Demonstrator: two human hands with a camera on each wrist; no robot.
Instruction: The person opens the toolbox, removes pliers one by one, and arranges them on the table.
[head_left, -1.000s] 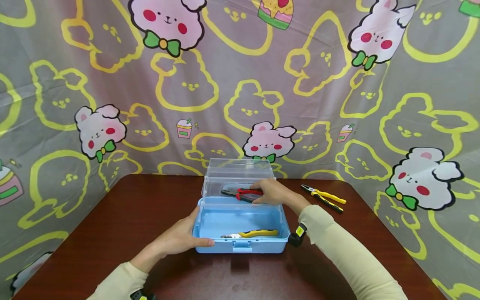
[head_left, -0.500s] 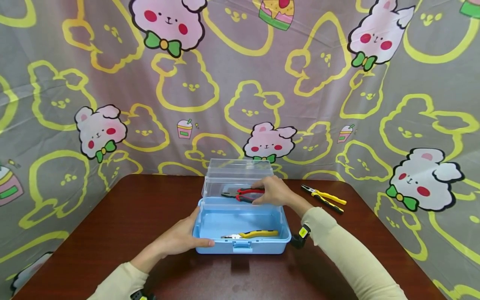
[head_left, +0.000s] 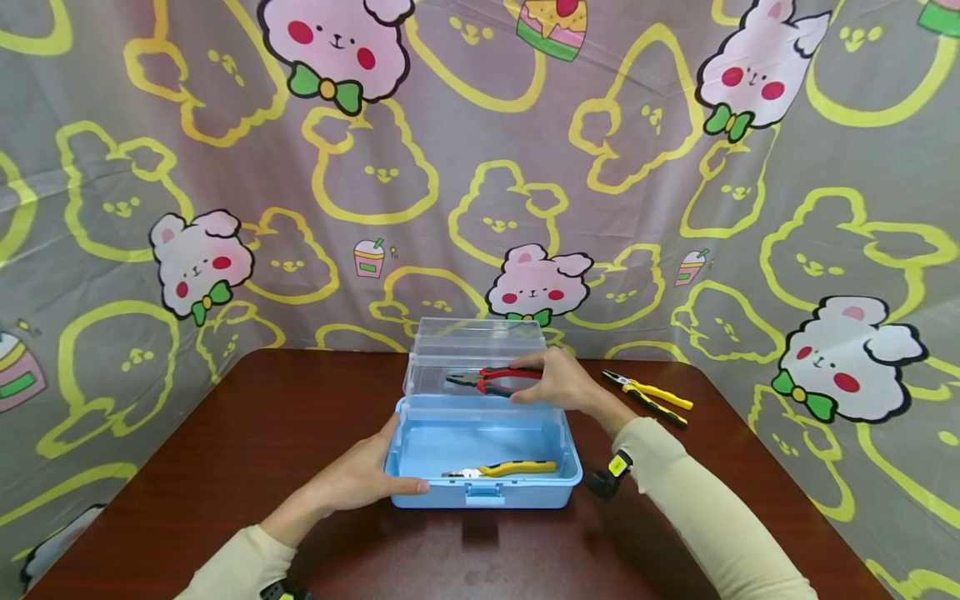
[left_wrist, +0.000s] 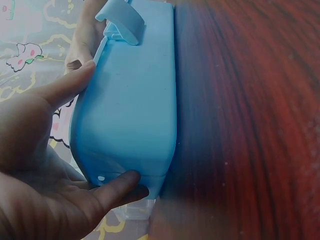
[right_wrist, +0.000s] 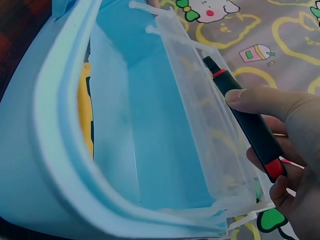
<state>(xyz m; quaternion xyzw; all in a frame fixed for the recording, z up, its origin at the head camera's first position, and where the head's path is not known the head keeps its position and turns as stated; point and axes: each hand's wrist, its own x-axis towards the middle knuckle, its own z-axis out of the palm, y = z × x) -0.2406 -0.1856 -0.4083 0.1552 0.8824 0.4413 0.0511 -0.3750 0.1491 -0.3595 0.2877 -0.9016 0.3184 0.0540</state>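
In the head view a blue toolbox stands with its clear lid and trays folded back. My left hand grips its left end. The left wrist view has the thumb at the front rim and the other fingers against the end wall. Red-and-black pliers are in my right hand, which holds them by the handles over the clear tray, jaws pointing left. Inside the box, yellow-and-black pliers lie along the front wall.
Another pair of yellow-and-black pliers lies on the brown table, to the right behind the box. The front latch sticks out from the box. A patterned cloth hangs round the table's back and sides.
My right hand has lifted the red-and-black pliers slightly and moved a little to the right with them. The left hand and the toolbox stay where they were.
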